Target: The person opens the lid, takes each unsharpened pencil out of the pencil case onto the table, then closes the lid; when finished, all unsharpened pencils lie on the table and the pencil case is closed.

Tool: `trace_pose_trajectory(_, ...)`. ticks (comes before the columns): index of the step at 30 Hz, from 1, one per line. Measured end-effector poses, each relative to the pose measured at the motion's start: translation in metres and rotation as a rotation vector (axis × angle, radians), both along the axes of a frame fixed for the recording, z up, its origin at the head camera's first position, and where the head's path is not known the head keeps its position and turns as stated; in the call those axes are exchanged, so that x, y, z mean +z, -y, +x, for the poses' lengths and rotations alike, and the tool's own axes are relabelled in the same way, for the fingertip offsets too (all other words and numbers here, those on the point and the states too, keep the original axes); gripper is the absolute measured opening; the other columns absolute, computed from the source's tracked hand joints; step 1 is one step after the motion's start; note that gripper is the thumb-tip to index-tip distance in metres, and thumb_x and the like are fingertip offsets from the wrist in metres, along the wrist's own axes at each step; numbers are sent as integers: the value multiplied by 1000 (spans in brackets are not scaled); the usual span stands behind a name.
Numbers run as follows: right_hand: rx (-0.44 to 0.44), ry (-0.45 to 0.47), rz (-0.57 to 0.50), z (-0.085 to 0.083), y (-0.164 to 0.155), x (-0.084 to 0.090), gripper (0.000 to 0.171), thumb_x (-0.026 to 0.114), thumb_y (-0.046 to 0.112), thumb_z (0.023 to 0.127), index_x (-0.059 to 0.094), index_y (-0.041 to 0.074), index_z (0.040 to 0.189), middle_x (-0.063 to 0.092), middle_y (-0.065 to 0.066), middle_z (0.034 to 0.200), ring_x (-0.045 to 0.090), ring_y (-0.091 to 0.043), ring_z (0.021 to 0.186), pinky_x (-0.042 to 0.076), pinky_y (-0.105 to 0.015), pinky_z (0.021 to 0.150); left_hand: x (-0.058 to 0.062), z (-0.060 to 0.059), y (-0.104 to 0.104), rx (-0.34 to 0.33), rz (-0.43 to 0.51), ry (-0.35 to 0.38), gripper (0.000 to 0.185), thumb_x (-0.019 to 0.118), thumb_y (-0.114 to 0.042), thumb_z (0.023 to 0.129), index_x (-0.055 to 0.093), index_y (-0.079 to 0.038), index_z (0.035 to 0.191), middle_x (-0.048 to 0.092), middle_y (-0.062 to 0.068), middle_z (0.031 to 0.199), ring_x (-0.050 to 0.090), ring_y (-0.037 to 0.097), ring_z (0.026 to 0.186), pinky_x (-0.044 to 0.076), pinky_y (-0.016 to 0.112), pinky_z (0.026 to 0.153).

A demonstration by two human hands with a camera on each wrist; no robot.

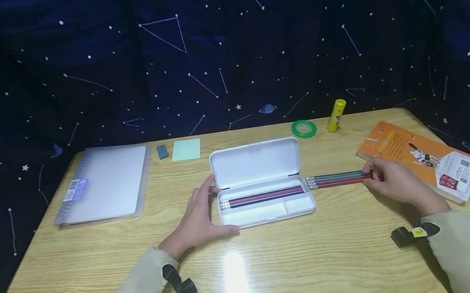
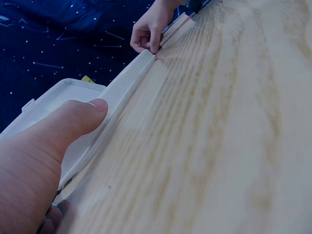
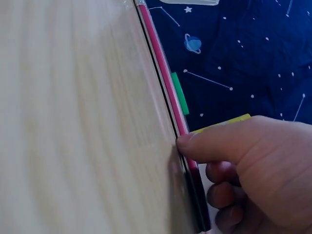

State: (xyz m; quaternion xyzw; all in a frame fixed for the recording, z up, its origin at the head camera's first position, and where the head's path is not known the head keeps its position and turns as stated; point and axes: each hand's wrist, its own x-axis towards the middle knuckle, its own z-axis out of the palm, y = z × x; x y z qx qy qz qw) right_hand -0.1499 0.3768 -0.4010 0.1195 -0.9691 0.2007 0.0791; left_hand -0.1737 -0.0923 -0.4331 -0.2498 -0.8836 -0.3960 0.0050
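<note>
A white pencil case (image 1: 268, 212) stands with its lid up in the middle of the table in the head view. Several dark and red pencils (image 1: 266, 197) lie in its long rear compartment; two smaller front compartments show white bottoms. My left hand (image 1: 200, 218) holds the case's left end, thumb along the front edge and fingers toward the hinge; its thumb (image 2: 87, 114) shows on the white wall in the left wrist view. My right hand (image 1: 390, 181) pinches the right ends of several green and red pencils (image 1: 334, 179), their eraser ends pointing at the case's right side.
An orange book (image 1: 401, 146) lies under and beyond my right hand. Along the back are a yellow glue stick (image 1: 336, 116), a green tape roll (image 1: 303, 129), pale green sticky notes (image 1: 186, 150) and a dark eraser (image 1: 162, 152). A clear binder (image 1: 107, 184) lies at left.
</note>
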Motion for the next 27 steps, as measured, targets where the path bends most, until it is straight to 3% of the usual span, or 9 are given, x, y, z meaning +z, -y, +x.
trace_pose_trajectory(7, 28, 138, -3, -12, 29, 15, 12, 66, 9, 88, 57, 5, 95, 46, 1, 67, 38, -7, 54, 31, -23, 48, 0, 1, 1, 5, 1, 8, 134, 90, -51, 53, 12, -14, 155, 49, -2, 130, 43, 16, 113, 39, 40, 99)
trace_pose_trajectory(10, 46, 152, -8, -19, 51, 21, 10, 64, 10, 89, 59, 6, 96, 47, 0, 67, 39, -9, 54, 33, -23, 48, 0, 1, 1, 3, 1, -3, 133, 90, -51, 53, 12, -13, 155, 50, -2, 130, 43, 16, 113, 39, 40, 99)
trace_pose_trajectory(17, 208, 165, -36, -35, 108, 24, 11, 64, 9, 89, 67, 6, 100, 49, 3, 64, 43, -10, 58, 36, -22, 51, 1, 1, 1, -8, 4, 1, 133, 90, -50, 54, 12, -12, 154, 50, 0, 130, 43, 17, 113, 39, 40, 98)
trace_pose_trajectory(22, 272, 210, -13, -39, 140, 25, 15, 65, 13, 91, 72, 9, 103, 51, 2, 64, 43, -11, 61, 36, -23, 56, 2, 0, 0, -9, 1, -11, 132, 89, -50, 54, 13, -11, 154, 50, 0, 130, 43, 17, 113, 39, 39, 99)
trace_pose_trajectory(24, 290, 228, 3, -39, 149, 24, 18, 63, 15, 92, 73, 10, 106, 63, -1, 73, 46, -10, 66, 39, -24, 61, 2, 0, 0, -8, -2, -9, 132, 89, -51, 54, 13, -11, 154, 50, 0, 129, 43, 17, 113, 39, 39, 98)
trace_pose_trajectory(27, 288, 266, 38, -38, 160, 24, 22, 63, 18, 93, 73, 11, 112, 73, -8, 99, 53, -13, 72, 42, -27, 66, 2, 0, 0, -7, -7, -4, 132, 89, -51, 54, 13, -11, 154, 50, 0, 130, 43, 17, 112, 39, 39, 98)
